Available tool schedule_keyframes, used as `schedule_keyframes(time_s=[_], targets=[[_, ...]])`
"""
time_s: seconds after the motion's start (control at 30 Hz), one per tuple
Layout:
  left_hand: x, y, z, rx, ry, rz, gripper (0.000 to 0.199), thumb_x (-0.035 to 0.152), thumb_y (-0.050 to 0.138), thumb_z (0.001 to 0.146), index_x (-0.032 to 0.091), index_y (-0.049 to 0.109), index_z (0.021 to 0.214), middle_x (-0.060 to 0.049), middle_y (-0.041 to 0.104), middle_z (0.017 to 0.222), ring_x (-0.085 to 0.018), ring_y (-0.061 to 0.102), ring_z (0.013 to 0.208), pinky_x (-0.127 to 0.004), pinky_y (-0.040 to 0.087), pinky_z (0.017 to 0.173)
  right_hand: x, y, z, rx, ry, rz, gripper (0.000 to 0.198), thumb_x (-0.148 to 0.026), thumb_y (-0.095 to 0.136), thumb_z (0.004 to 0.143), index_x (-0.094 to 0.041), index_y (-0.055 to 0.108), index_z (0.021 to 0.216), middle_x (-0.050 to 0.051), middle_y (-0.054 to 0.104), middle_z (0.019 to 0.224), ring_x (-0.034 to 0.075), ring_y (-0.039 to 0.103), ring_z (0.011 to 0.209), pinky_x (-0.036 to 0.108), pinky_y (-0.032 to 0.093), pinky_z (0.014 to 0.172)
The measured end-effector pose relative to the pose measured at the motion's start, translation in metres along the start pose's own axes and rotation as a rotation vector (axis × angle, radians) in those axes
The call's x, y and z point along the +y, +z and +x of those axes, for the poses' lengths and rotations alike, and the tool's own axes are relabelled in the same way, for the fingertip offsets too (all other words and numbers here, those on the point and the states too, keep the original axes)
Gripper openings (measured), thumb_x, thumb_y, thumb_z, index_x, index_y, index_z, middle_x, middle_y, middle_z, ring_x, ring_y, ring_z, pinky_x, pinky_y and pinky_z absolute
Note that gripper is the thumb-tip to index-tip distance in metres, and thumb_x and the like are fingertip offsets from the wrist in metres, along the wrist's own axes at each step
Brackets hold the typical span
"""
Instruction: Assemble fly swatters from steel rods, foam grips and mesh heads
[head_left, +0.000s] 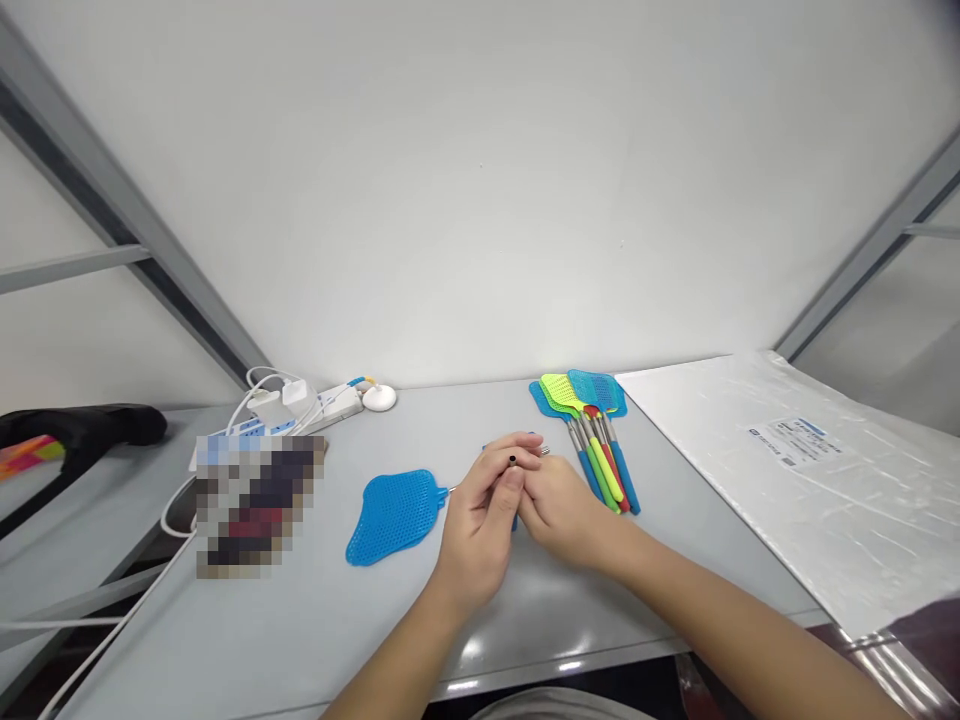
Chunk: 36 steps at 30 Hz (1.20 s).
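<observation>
My left hand (480, 520) is closed, its thumb and fingers around a thin metal tube (513, 461) whose dark round end points up at me. Pressed against it, my right hand (562, 508) is curled with the fingers folded in; what it grips is hidden. To the left lies a blue fly swatter head (397, 515), flat on the table, its short metal stem running behind my left hand. Bits of blue show behind and below the two hands, mostly covered, so I cannot tell what they belong to.
Several fly swatters (600, 450) with blue, green, yellow and red handles lie in a pile at right. A white plastic package (795, 470) with a label covers the table's right side. Chargers (298, 397), a power strip and a white round device (379, 398) sit at back left, by a blurred-out patch.
</observation>
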<state>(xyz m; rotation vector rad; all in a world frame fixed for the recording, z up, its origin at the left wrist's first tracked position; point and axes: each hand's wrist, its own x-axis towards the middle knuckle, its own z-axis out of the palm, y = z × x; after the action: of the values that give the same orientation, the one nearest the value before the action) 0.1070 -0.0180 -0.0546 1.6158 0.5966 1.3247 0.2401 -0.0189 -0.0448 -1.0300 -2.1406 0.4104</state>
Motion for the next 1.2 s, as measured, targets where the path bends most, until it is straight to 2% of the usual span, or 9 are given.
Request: schedule_keyframes(time_s=[0.1, 0.2, 0.4, 0.77, 1.0, 1.2], targets=[[0.001, 0.006, -0.005, 0.043, 0.036, 0.032, 0.022, 0.029, 0.044, 0.1, 0.021, 0.065, 0.098, -0.008, 0.061, 0.121, -0.024, 0.057, 0.115, -0.042, 0.042, 0.102, 0.002, 0.002, -0.004, -0.009, -0.013, -0.014, 0.034, -0.025, 0.03, 0.098, -0.016, 0.063, 0.097, 0.009, 0.07, 0.087, 0.019, 0.063, 0.076, 0.03, 0.044, 0.065], [0.004, 0.011, -0.005, 0.058, 0.055, 0.07, 0.022, 0.03, 0.045, 0.1, 0.02, 0.065, 0.098, -0.009, 0.062, 0.118, -0.024, 0.056, 0.114, -0.042, 0.042, 0.101, 0.005, 0.002, -0.007, -0.021, -0.005, -0.028, 0.035, -0.024, 0.029, 0.098, -0.016, 0.063, 0.092, 0.01, 0.069, 0.086, 0.02, 0.062, 0.075, 0.031, 0.045, 0.065], [0.004, 0.013, -0.004, 0.011, 0.055, 0.075, 0.022, 0.027, 0.045, 0.1, 0.021, 0.066, 0.104, -0.008, 0.062, 0.117, -0.023, 0.056, 0.113, -0.039, 0.043, 0.099, 0.008, 0.0, -0.012, -0.024, 0.02, -0.041, 0.037, -0.023, 0.028, 0.097, -0.017, 0.062, 0.084, 0.009, 0.067, 0.08, 0.019, 0.059, 0.069, 0.031, 0.044, 0.063], [-0.003, 0.013, -0.007, -0.002, 0.085, 0.133, 0.021, 0.029, 0.046, 0.099, 0.019, 0.065, 0.1, -0.007, 0.063, 0.107, -0.02, 0.059, 0.104, -0.035, 0.044, 0.097, 0.012, 0.003, -0.019, -0.027, 0.092, 0.001, 0.037, -0.028, 0.031, 0.101, -0.018, 0.064, 0.087, 0.008, 0.066, 0.083, 0.02, 0.062, 0.079, 0.031, 0.047, 0.071], [-0.004, 0.011, -0.008, 0.034, 0.098, 0.12, 0.024, 0.031, 0.047, 0.099, 0.019, 0.067, 0.104, -0.008, 0.065, 0.111, -0.019, 0.061, 0.103, -0.034, 0.045, 0.095, 0.01, 0.005, -0.018, -0.014, 0.11, 0.022, 0.04, -0.034, 0.03, 0.101, -0.018, 0.065, 0.09, 0.007, 0.065, 0.076, 0.021, 0.061, 0.075, 0.033, 0.047, 0.07], [-0.002, 0.01, -0.016, 0.074, 0.105, 0.12, 0.024, 0.031, 0.048, 0.098, 0.019, 0.068, 0.103, -0.01, 0.065, 0.121, -0.022, 0.059, 0.113, -0.038, 0.045, 0.101, 0.009, 0.011, -0.016, -0.003, 0.088, 0.092, 0.038, -0.035, 0.029, 0.101, -0.018, 0.061, 0.089, 0.004, 0.06, 0.071, 0.018, 0.057, 0.066, 0.03, 0.043, 0.063]])
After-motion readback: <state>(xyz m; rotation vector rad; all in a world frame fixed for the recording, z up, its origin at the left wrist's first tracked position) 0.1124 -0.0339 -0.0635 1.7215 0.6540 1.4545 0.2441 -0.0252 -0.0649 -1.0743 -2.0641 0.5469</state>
